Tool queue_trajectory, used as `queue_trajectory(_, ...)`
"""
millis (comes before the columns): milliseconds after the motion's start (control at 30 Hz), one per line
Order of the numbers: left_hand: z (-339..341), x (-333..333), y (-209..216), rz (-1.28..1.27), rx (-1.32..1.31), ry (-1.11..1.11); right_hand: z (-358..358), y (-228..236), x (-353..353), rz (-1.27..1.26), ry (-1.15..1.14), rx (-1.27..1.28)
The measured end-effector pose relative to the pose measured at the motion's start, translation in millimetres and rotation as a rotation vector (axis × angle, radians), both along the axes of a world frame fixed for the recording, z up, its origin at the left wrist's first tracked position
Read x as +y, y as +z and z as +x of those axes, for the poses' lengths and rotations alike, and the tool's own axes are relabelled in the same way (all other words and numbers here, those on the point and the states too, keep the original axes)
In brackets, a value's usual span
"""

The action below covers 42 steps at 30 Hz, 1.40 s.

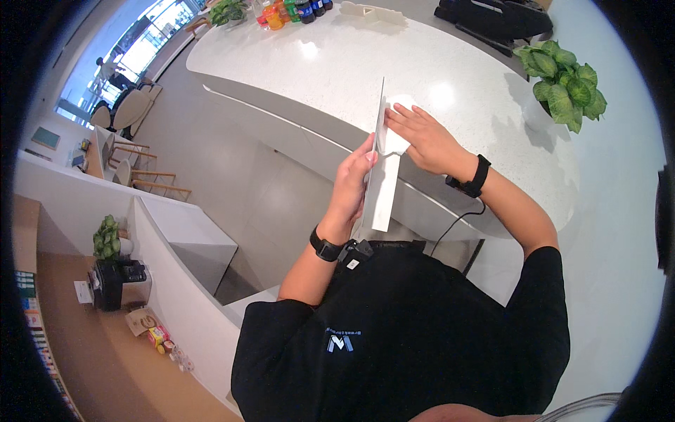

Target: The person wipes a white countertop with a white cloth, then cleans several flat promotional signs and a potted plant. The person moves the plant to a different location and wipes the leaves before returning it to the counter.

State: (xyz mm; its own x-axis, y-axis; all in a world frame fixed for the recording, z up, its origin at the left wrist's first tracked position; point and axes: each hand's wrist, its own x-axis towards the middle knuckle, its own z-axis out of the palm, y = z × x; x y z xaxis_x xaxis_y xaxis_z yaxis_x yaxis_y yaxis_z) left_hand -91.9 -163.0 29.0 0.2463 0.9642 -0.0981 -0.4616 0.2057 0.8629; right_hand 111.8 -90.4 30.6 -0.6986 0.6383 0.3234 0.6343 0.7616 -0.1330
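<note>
My left hand [355, 179] grips a thin white folded cardboard piece [385, 193] near the counter's front edge. One panel of it stands nearly edge-on to me, and a narrow strip hangs down toward my body. My left thumb lies against the near side, while the other fingers are partly hidden by the panel. Over a white flap on the right side, my right hand [429, 141] is stretched flat, fingertips at or close to the cardboard. Whether they press on it I cannot tell.
The white counter [302, 77] curves ahead of me. On it stand a potted plant [562, 84] at right, several bottles [281, 13] and a pale cardboard piece [373, 14] at the far side. A black cable [457, 221] hangs near my right wrist. A low white partition [176, 260] runs at left.
</note>
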Motion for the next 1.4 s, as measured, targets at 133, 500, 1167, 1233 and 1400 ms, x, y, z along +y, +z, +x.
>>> queue_trajectory(133,-3.1,-0.7,-4.1,0.002,0.019,0.005,-3.5,-5.7,-1.1,-0.027,0.028,0.01)
queue_trajectory(500,-6.8,-7.0,-5.8,-0.045,-0.026,0.066,-18.5,-10.3,-15.5,-0.052,0.082,-0.03)
queue_trajectory(1167,-13.5,4.3,-2.2,-0.048,-0.052,0.277,-46.2,-15.4,-76.5,-0.132,0.335,-0.038)
queue_trajectory(1233,-14.1,5.1,-4.4,-0.037,-0.042,0.287,-45.1,-12.9,-82.6,-0.18,0.372,-0.019)
queue_trajectory(1400,-13.7,5.4,-5.9,0.0,-0.005,0.254,-41.9,-14.7,-90.9,-0.245,0.405,-0.023)
